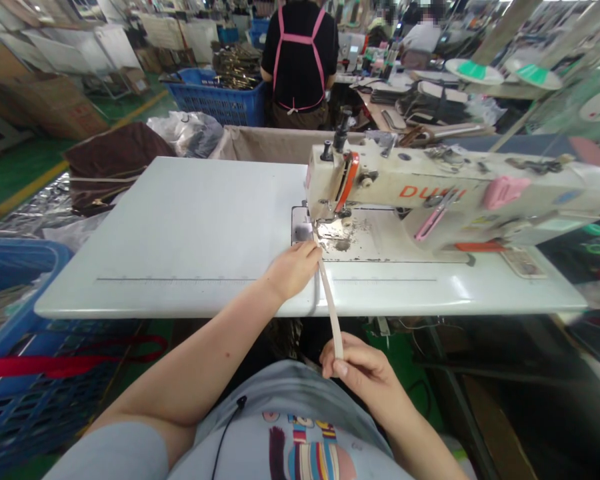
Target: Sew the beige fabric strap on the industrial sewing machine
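A narrow beige strap (330, 300) runs from under the needle area of a cream sewing machine (430, 193) down over the front edge of the white sewing table (180, 227). My left hand (295, 267) pinches the strap's upper part on the table, just in front of the metal needle plate (333, 233). Below the table edge, near my lap, my right hand (365, 373) grips the strap's lower end between thumb and fingers.
A blue plastic crate (25, 373) with a red strap stands at my left. Behind the table lie brown fabric (115, 157) and a beige cloth bin (265, 143). A person in a black top with pink apron straps (300, 60) stands with their back to me beside another blue crate (220, 100).
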Action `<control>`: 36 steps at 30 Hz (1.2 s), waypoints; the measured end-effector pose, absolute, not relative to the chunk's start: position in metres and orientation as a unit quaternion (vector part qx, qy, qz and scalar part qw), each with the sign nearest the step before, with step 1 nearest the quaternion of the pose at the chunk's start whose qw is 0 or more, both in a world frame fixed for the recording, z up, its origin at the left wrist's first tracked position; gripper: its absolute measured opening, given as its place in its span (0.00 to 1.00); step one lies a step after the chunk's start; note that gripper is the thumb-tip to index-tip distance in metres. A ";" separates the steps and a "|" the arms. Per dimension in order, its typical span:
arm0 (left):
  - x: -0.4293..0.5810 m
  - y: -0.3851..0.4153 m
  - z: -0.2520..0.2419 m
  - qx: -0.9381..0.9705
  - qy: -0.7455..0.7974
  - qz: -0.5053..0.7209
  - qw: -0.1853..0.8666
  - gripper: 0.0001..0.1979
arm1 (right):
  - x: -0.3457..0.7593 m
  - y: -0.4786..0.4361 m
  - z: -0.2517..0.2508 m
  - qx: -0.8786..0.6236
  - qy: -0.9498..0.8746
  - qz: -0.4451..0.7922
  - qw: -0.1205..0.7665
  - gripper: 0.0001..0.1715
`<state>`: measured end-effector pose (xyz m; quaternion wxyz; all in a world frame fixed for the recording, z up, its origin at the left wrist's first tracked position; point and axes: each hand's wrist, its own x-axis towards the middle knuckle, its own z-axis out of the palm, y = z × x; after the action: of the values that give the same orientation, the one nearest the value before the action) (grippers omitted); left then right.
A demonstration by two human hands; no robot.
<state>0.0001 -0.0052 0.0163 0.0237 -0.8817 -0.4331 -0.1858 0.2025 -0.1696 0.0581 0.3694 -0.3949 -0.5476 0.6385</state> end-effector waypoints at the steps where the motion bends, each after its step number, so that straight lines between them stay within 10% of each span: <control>1: 0.000 -0.005 0.016 -0.882 -0.432 -0.188 0.023 0.09 | 0.203 -0.169 0.058 -0.403 -0.551 0.634 0.365 0.20; 28: 0.005 -0.001 0.006 -0.888 -0.410 -0.197 0.069 0.14 | 0.203 -0.149 0.024 -0.452 -0.576 0.559 0.390 0.22; 36: 0.005 -0.003 0.010 -0.888 -0.413 -0.184 0.087 0.10 | 0.197 -0.151 -0.009 -0.383 -0.422 0.744 0.349 0.35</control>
<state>0.0049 -0.0027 0.0097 0.0866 -0.8879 -0.4125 -0.1842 0.1966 -0.1513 -0.0090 0.3489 -0.3826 -0.4222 0.7441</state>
